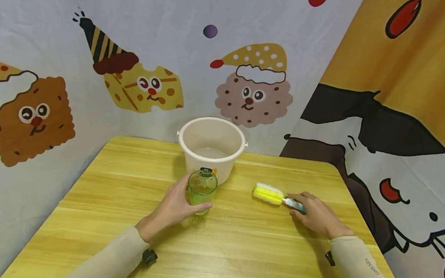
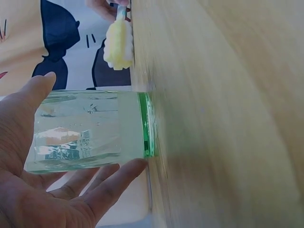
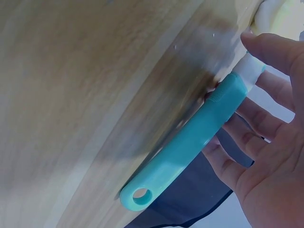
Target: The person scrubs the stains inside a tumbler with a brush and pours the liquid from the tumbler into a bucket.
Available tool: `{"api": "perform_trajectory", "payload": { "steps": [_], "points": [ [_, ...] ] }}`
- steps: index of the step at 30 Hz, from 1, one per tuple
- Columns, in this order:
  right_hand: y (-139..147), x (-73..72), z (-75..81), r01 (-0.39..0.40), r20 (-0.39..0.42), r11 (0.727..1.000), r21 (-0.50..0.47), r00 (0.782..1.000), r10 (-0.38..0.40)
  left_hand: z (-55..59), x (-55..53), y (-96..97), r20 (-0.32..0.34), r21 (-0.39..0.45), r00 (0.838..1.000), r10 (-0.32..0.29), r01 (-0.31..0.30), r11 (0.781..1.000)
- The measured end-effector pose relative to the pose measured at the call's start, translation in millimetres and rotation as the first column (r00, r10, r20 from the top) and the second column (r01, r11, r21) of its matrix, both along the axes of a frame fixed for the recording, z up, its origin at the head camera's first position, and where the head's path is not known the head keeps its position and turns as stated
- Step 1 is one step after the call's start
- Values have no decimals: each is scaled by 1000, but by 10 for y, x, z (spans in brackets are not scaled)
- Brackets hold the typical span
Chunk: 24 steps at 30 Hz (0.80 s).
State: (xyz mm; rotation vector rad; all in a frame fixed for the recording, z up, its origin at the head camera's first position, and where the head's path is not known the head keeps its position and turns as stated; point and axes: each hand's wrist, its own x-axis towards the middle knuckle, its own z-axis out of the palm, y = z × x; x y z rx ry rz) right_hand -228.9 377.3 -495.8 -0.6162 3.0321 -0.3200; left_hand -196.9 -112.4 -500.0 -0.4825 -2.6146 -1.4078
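A clear green glass (image 1: 201, 192) stands upright on the table, just in front of a white bucket (image 1: 220, 169). My left hand (image 1: 178, 203) is around the glass, its thumb on the near side; in the left wrist view the thumb stands apart from the glass (image 2: 95, 130) and the fingers are extended along its other side. To the right lies a sponge bottle brush with a yellow and white head (image 1: 268, 194). Beside its turquoise handle (image 3: 190, 137), my right hand (image 1: 315, 211) has its fingers loosely spread behind it and its thumb raised near the white neck. Some fingertips are hidden behind the handle.
The wooden table (image 1: 213, 260) ends at a printed cloth backdrop (image 1: 157, 20) behind and to the sides. The bucket stands at the table's back edge, open at the top. Small water drops (image 3: 213, 35) lie on the table near the brush.
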Motion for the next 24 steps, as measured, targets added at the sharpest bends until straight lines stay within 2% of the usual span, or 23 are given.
{"api": "perform_trajectory", "payload": {
  "steps": [13,24],
  "points": [
    [-26,21,20,2,13,1000,-29,1000,-2,-4,-8,8,12,7,1000,1,-1,1000],
    [-31,29,7,-8,-9,999,-43,1000,8,-21,-2,24,23,29,1000,2,-3,1000]
  ]
}}
